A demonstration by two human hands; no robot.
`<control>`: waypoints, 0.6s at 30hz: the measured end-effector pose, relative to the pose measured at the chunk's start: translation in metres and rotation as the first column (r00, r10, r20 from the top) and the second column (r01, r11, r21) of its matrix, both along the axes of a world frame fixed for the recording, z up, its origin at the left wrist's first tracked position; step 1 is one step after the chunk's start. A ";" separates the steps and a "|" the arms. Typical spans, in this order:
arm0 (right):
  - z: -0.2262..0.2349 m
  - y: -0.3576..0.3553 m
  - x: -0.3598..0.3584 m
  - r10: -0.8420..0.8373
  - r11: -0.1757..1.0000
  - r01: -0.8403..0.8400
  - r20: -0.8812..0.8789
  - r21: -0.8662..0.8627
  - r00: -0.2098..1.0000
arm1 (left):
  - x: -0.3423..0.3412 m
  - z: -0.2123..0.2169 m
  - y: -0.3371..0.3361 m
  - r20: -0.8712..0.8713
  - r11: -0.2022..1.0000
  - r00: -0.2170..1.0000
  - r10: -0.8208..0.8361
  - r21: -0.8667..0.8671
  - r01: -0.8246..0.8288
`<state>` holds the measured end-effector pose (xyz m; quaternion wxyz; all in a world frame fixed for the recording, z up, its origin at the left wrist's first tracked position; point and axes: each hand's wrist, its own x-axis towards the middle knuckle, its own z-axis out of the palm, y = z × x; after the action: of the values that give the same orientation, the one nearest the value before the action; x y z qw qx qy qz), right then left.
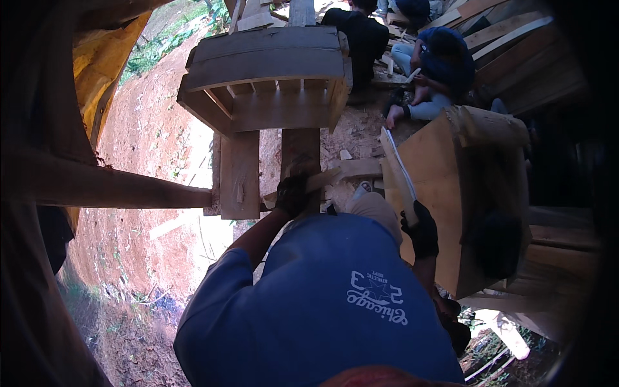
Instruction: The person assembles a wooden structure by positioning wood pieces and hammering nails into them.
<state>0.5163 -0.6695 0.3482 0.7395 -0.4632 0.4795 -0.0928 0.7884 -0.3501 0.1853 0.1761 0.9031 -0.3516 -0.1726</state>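
Two gloved hands, each on a piece of wood, before a slatted crate

Nearest is the wearer's blue shirt (309,297), with white print across it and a tan trouser leg (377,209) just beyond. Both hands wear dark gloves. The left hand (293,195) is in front of the body, its fingers curled over a short wooden slat (324,180) that sticks out to either side of the glove. The right hand (420,231) is well apart from it, the fingers wrapped around the lower end of a long pale strip (398,169). This strip slants up and away, one long edge brightly lit; it looks like wood.

Close beside the right hand stands a large wooden box (425,168), its inside mostly in shadow. Ahead of the left hand, two broad boards form a table (240,184), and on its farther part sits a slatted wooden crate (264,64) with its opening facing the wearer. A wooden pole (122,184) runs in from the left toward the boards, with reddish ground (148,148) behind it.

Farther off, a co-worker in dark blue (445,61) sits low holding a pale stick (413,75), near another person in a dark top (358,42). Long planks (509,35) lie piled beyond, at the upper right.
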 end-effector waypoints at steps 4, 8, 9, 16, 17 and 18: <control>-0.007 -0.003 -0.005 -0.018 1.000 0.018 0.036 -0.003 0.999 | 0.000 0.005 0.000 0.090 0.995 0.993 -0.081 0.064 0.075; 0.001 0.000 -0.015 -0.003 1.000 0.003 -0.025 -0.003 1.000 | 0.006 0.023 -0.001 0.038 0.998 0.997 -0.070 0.011 0.070; 0.010 0.000 -0.017 -0.001 1.000 0.000 -0.042 -0.010 0.999 | 0.007 0.021 0.001 0.084 0.998 0.995 -0.047 -0.044 0.051; 0.067 -0.003 -0.006 0.449 0.858 -0.416 0.044 -0.301 0.893 | 0.032 0.057 -0.039 -0.739 0.902 0.601 -0.304 -0.427 -0.069; 0.079 0.005 0.010 0.434 0.883 -0.408 0.071 -0.232 0.898 | 0.026 0.085 -0.050 -0.856 0.854 0.354 -0.376 -0.468 -0.227; 0.076 0.009 0.026 0.466 0.874 -0.447 0.069 -0.191 0.882 | 0.010 0.115 -0.060 -0.894 0.780 0.093 -0.438 -0.430 -0.455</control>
<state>0.5420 -0.6602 0.4243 0.7243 -0.6184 0.3045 0.0182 0.7980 -0.4098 0.3005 0.6539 0.4244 -0.1651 -0.6042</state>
